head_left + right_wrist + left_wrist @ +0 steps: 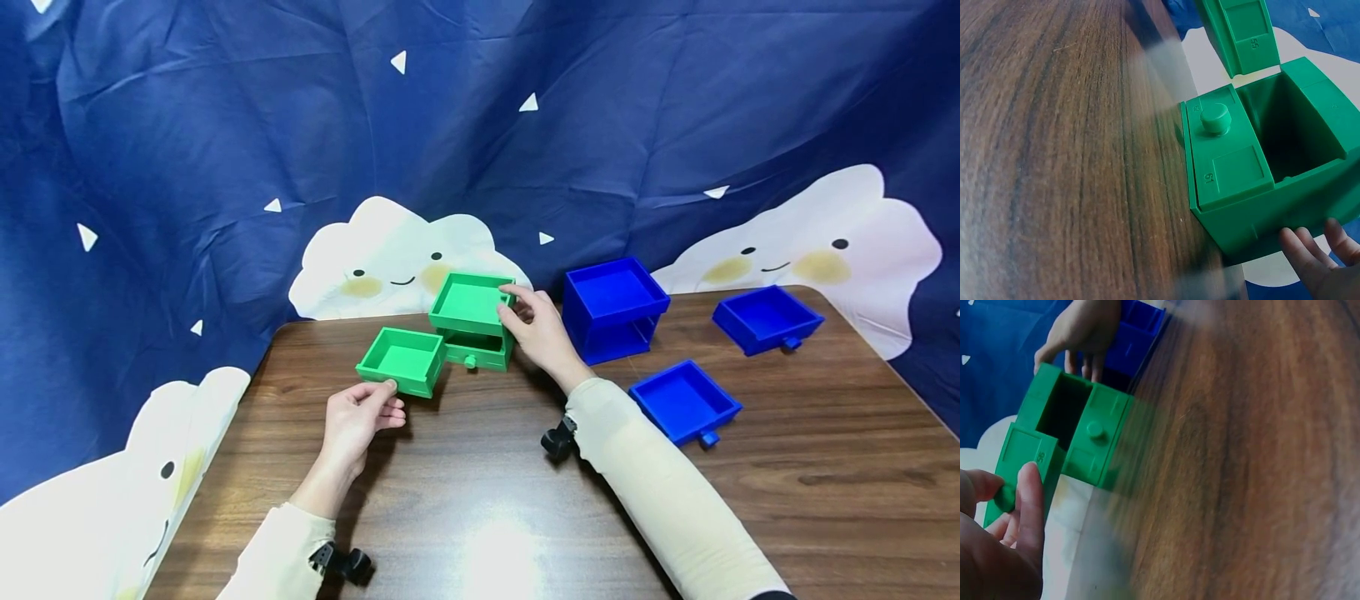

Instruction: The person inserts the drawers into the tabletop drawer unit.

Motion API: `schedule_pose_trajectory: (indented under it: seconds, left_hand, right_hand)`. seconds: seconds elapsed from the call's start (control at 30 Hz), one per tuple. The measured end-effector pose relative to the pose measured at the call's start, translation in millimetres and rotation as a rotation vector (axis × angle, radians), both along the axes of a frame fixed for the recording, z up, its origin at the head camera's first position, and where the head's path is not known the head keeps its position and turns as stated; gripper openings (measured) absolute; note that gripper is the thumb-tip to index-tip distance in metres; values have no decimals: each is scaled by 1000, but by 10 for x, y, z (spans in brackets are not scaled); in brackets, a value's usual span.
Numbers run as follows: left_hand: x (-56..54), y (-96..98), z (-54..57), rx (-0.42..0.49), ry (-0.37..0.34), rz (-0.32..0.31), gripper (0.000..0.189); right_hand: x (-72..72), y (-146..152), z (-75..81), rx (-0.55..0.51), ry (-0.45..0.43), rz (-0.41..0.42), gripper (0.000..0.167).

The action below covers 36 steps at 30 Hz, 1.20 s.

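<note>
A green cabinet [471, 307] stands at the back middle of the table, its upper slot empty and its lower drawer [476, 358] pushed in. My right hand [516, 305] grips the cabinet's right side near the top; its fingertips [1310, 253] show against the cabinet wall [1310, 187]. A loose green drawer [400, 357] lies just left of the cabinet. My left hand [389, 398] pinches this drawer's knob [1004, 497] between thumb and fingers [1030, 500]. In the left wrist view the empty slot [1065, 411] faces the loose drawer [1022, 453].
A blue cabinet [613, 308] stands right of the green one. Two blue drawers lie out on the table, one at the back right [767, 317] and one nearer [684, 402]. A blue cloth with clouds [390, 258] hangs behind the wooden table [480, 500].
</note>
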<state>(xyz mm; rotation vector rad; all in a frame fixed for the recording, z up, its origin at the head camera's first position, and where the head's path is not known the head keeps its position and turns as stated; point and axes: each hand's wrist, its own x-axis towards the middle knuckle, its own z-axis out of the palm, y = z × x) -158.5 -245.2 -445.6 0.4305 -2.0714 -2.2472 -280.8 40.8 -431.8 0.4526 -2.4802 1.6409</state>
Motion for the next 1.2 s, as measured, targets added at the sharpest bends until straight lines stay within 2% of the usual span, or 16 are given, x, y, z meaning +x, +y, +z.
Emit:
schedule_pose_trajectory:
  seconds: [0.2, 0.6, 1.2]
  left_hand:
    - [13, 69, -27, -9, 0, -14, 20]
    - [55, 213, 6, -26, 16, -31, 21]
    - [55, 395, -3, -24, 35, -63, 22]
  right_hand:
    - [-1, 2, -11, -4, 5, 1, 42]
    - [-3, -3, -12, -7, 13, 4, 42]
    - [6, -9, -11, -17, 19, -3, 42]
